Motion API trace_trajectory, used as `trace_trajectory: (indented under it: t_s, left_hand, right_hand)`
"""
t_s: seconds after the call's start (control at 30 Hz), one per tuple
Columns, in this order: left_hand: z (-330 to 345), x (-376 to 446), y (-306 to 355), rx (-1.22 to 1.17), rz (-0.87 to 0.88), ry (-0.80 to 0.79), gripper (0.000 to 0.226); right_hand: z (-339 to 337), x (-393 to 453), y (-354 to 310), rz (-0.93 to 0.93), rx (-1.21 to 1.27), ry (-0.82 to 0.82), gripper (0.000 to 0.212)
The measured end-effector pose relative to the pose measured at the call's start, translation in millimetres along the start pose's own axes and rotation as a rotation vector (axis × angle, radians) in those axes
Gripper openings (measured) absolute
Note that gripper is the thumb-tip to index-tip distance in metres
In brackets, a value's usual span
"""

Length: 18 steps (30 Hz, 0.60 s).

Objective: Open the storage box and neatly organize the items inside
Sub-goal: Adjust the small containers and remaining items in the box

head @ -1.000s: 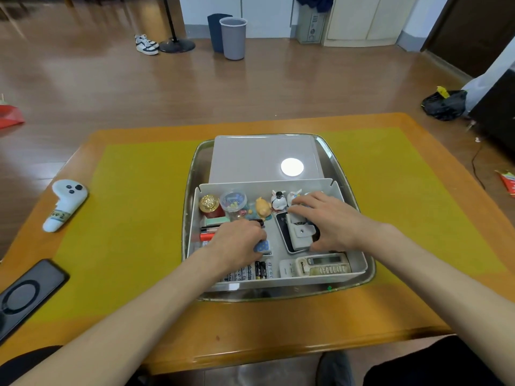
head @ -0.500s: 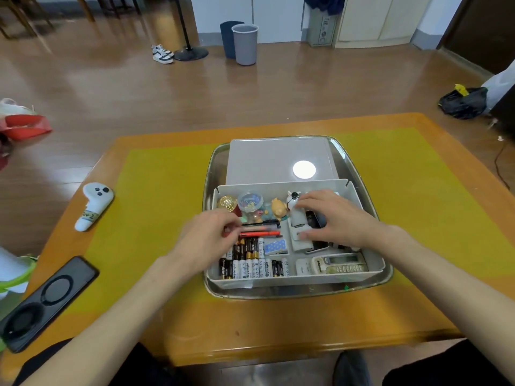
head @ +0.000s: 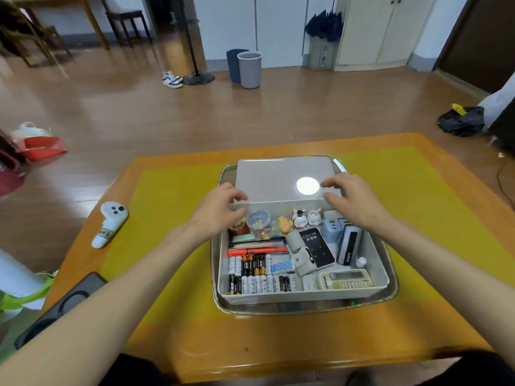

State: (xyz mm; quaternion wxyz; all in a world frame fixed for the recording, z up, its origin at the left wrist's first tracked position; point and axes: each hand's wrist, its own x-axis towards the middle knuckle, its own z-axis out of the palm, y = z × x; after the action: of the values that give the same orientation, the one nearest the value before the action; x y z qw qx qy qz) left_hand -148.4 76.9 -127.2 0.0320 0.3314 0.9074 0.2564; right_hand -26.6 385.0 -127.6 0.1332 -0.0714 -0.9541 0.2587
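The left hand (head: 220,210) hides part of the gold jar (head: 239,227).

I see my left hand (head: 220,208) and right hand (head: 352,201), fingers loosely curled, hovering at the flat grey plastic lid (head: 278,178) behind the open grey storage box (head: 373,263).

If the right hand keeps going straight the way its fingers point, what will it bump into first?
Probably the box lid. The right hand points left and away over the storage box, fingertips already near the lid's edge, though depth is hard to judge.
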Motion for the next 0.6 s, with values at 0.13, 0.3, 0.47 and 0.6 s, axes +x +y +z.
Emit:
trace_trajectory:
  t_s: [0.13,0.3,0.47,0.6]
  left_hand:
    - [23,9,25,0.274,0.206,-0.201,0.05]
    - [35,17,38,0.484,0.218,-0.244,0.056]
    - [35,11,38,0.635,0.257,-0.295,0.058]
    - [34,8,37,0.615,0.284,-0.244,0.058]
  right_hand:
    - [0,-17,-12,-0.057,0.001,-0.051,0.017]
    - [24,-45,-34,-0.057,-0.077,-0.348,0.014]
    - [58,-36,-42,0.097,-0.279,-0.412,0.035]
    - [73,-30,-41,0.151,-0.313,-0.422,0.04]
